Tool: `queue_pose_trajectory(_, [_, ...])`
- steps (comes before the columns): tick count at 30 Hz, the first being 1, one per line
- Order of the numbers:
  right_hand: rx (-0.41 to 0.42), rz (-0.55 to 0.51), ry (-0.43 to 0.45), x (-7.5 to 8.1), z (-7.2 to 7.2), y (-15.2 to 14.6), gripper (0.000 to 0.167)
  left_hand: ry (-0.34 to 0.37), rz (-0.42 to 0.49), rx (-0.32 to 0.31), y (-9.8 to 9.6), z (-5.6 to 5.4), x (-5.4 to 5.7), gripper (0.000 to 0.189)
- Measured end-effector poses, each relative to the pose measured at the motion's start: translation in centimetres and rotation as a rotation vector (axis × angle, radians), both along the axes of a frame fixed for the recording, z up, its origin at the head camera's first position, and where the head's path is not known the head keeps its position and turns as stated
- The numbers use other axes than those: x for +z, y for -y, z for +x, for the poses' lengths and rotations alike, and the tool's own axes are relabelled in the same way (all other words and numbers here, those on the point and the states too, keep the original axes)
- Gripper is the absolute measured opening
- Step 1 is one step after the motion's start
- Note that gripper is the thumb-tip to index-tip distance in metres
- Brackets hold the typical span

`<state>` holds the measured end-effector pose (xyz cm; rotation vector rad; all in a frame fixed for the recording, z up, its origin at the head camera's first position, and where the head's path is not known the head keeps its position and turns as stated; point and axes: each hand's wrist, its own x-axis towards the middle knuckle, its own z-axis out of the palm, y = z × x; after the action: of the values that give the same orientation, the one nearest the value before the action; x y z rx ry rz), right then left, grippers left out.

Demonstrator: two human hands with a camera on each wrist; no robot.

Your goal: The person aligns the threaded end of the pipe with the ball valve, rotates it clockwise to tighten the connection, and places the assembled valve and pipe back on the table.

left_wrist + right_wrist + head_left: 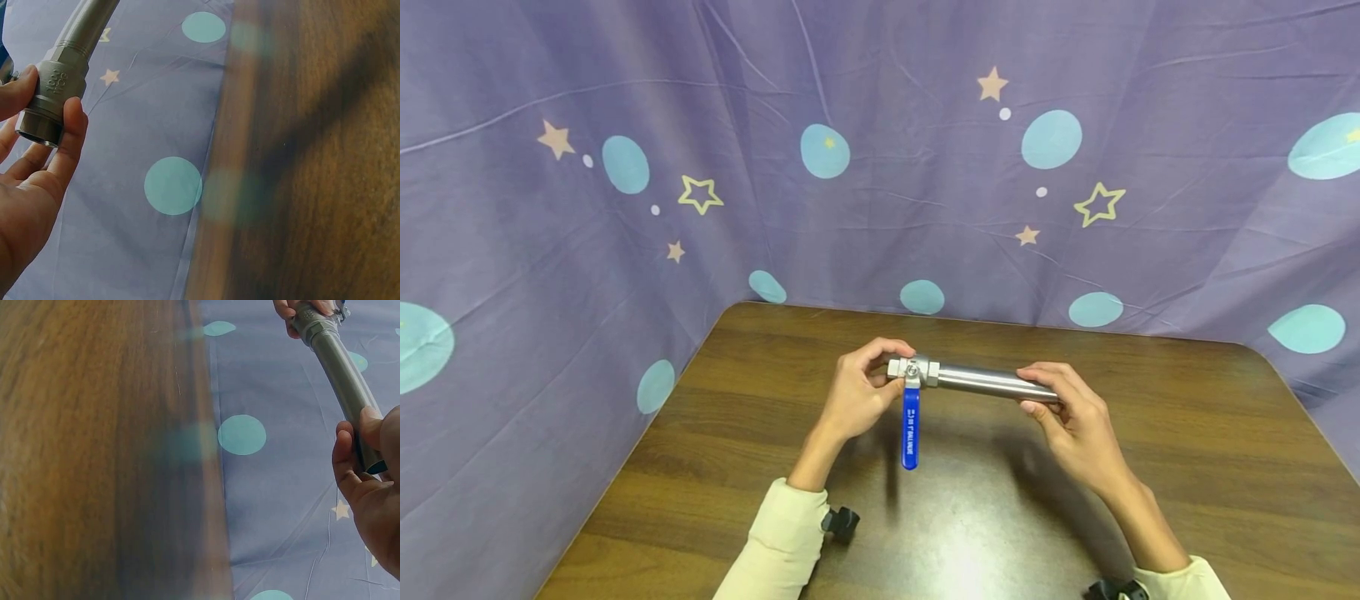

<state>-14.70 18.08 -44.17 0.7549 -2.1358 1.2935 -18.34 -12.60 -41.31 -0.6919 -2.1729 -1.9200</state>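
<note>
A silver ball valve (929, 372) with a blue lever handle (910, 429) is joined end to end with a shiny metal pipe (981, 379), and both are held above the table. My left hand (859, 392) grips the valve body by its free end, thumb on the near side and fingers round the far side. The valve's open end (39, 128) shows in the left wrist view. My right hand (1078, 425) holds the pipe's other end between thumb and fingers. In the head view the lever points toward me. The joint's threads are hidden.
A brown wooden table (760, 375) lies beneath, with shadows of the hands and valve on it. Behind and to the left hangs a purple curtain (887, 233) with stars and teal dots. Black wrist mounts (841, 523) sit by the pale sleeves (778, 533).
</note>
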Motion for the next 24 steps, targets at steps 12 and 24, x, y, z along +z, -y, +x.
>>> queue_pose_trajectory(12, [-0.049,0.039,0.005,-0.06,-0.13,-0.08,0.049,-0.007,-0.001,-0.001,-0.07,-0.02,-0.05,0.039])
queue_pose_trajectory(24, [0.031,0.064,0.034,-0.2,0.09,0.09,0.056,-0.006,-0.017,0.014,0.0,-0.08,-0.11,0.04])
